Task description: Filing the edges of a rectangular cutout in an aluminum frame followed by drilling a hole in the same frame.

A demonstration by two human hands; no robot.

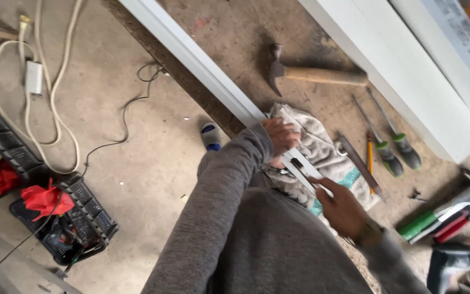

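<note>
**Two hands on a pale metal strip at the bench**

Far left, a black plastic crate sits on the concrete floor with red rags in it, and a cream cable loops above. A long white profile runs diagonally across the wooden bench.

At its near end the person's left hand is closed down over a grey cloth, pinning the end of a narrow pale metal strip that lies on the cloth. The right hand is curled around the strip's other end; whether it also holds a small tool I cannot tell.

It looks like a steadying or fitting step: one hand anchors, the other works. The next move would call for a firm hold and keeping the strip flat on the cloth.

Further right lie a claw hammer, a flat file, a pencil and two green-handled screwdrivers.
</note>
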